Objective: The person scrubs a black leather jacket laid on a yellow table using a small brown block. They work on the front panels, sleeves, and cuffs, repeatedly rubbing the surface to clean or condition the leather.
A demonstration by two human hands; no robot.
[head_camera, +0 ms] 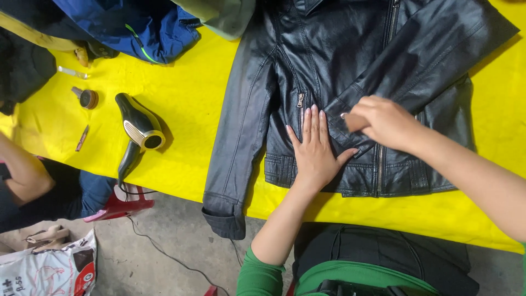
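A black leather jacket (350,60) lies spread on a yellow table (186,98), one sleeve hanging over the near edge and the other folded across its front. My left hand (313,148) presses flat on the jacket's lower front, fingers together, beside a pocket zip. My right hand (383,121) is closed around a small brownish object (354,122), held against the cuff of the folded sleeve; what the object is I cannot make out.
A black hair dryer (139,129) lies on the table at left, its cord dropping to the floor. A small round tin (87,98) and small sticks lie further left. Blue and dark garments (137,24) are piled at the back left. Another person's arm (22,175) is at the left edge.
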